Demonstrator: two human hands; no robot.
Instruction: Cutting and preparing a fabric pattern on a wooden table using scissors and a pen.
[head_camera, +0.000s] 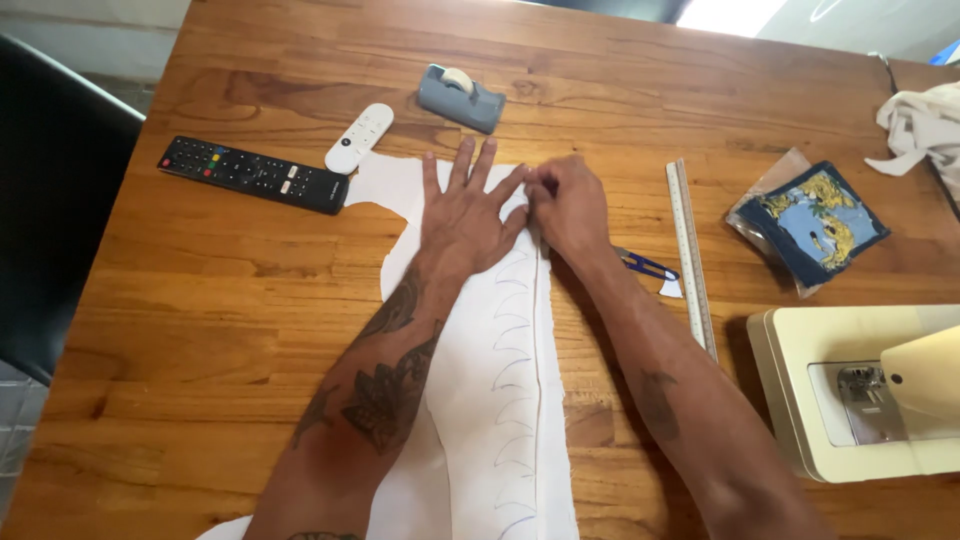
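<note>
A long white paper pattern (505, 400) lies down the middle of the wooden table (200, 300), with blue curved pen marks along a seam line. My left hand (465, 210) lies flat on the upper part of the paper, fingers spread. My right hand (568, 205) rests just to its right at the paper's top edge, fingers curled and pinching at the paper's edge. The thumb of my left hand touches the right hand's fingertips.
A grey tape dispenser (460, 98), a white remote (359, 138) and a black remote (253, 174) lie beyond the paper. A metal ruler (691, 255), blue-handled snips (645, 265), a blue patterned fabric piece (820, 222), white cloth (925, 125) and a cream sewing machine (860, 390) are at right.
</note>
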